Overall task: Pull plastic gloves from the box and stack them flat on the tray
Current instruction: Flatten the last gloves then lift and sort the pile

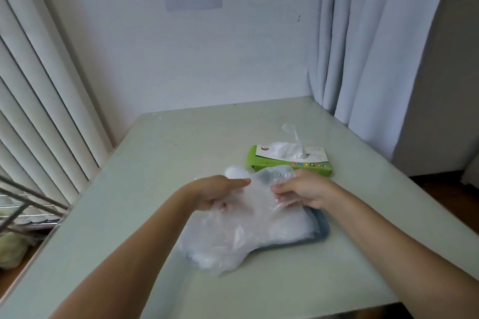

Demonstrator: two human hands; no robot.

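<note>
Both hands hold one clear plastic glove (255, 197) spread just above the pile of gloves (233, 241) that already covers most of the blue tray (322, 233) on the pale counter (155, 163). The left hand (215, 193) has its grip closed on the glove's left edge, forefinger extended along the film. The right hand (303, 193) pinches the right edge between thumb and fingertips. The green box (287, 162) lies just behind the hands, with the next glove (294, 142) standing up out of its opening. Likely risks: the film is light and clingy, so it may stick to the fingers on release and drag upper sheets askew. The pile already overhangs the tray's near left edge, so a further off-centre sheet could slide onto the counter. Trapped air may prevent the glove lying flat.
</note>
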